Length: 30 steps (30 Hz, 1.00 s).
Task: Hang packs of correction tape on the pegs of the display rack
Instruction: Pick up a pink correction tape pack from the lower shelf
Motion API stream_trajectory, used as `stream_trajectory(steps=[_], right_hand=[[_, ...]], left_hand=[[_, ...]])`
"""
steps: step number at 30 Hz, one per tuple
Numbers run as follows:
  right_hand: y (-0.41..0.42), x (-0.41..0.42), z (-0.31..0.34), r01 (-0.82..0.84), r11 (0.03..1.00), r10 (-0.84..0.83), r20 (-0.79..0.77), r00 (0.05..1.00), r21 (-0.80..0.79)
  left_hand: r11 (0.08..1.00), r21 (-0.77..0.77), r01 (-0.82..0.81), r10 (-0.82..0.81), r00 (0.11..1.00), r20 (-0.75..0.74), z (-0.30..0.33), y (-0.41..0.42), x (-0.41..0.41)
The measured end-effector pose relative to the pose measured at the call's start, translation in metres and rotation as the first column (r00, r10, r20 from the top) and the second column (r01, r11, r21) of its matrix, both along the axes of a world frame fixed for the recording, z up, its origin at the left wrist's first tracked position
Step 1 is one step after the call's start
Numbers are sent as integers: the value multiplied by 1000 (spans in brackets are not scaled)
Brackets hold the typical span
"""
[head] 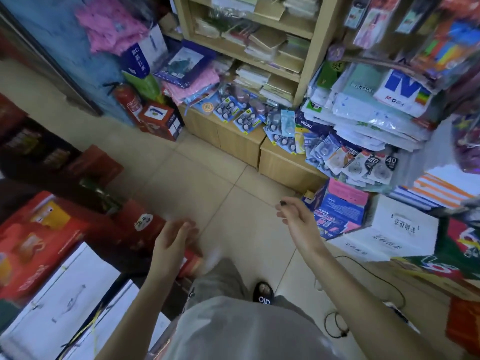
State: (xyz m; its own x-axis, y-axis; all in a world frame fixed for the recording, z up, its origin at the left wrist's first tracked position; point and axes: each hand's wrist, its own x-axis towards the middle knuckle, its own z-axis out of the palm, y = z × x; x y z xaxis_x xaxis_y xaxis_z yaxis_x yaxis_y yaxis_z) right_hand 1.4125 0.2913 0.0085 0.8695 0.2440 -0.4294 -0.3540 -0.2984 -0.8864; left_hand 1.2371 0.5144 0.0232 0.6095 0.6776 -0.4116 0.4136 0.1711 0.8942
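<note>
Many packs of correction tape lie in loose heaps on a low wooden cabinet [233, 141]. Blue packs [242, 114] are at the middle, a light-blue pack [287, 123] stands upright beside them, and white and black packs [363, 163] spill off the right end. A rack with hanging packaged goods [426, 35] is blurred at the top right; I cannot make out its pegs. My left hand [174, 239] hovers over the floor with spread fingers, holding nothing. My right hand [294, 216] is raised below the packs, fingers loosely curled and apart, holding nothing that I can see.
Wooden shelves of notebooks [259, 48] rise behind the cabinet. A red fire extinguisher [128, 100] and a red box [161, 120] stand at the left. Red and white cartons [52, 255] line the left side, white boxes [400, 229] the right. A black cable [363, 271] lies on the tiled floor.
</note>
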Motion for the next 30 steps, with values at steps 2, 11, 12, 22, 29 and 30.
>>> stream_trajectory(steps=[2,11,12,22,29,30], right_hand=[[17,31,2,-9,1000,9,-6,1000,-14],[92,153,-15,40,999,-41,-77,996,-22],[99,162,-16,55,998,-57,-80,995,-30],[163,280,-18,95,993,-103,-123,987,-69],[221,392,-34,-30,998,22,-147,989,-50],[231,409,-34,-44,998,37,-159,987,-43]], left_hand=[[1000,0,-14,14,1000,1,-4,12,28],[999,6,46,-46,998,-34,-15,102,182],[998,5,67,-67,997,-38,-13,113,199],[994,-51,96,-97,995,-26,-8,196,361],[998,-44,49,-53,994,-97,-28,234,447],[998,-45,36,-41,993,-111,-30,238,457]])
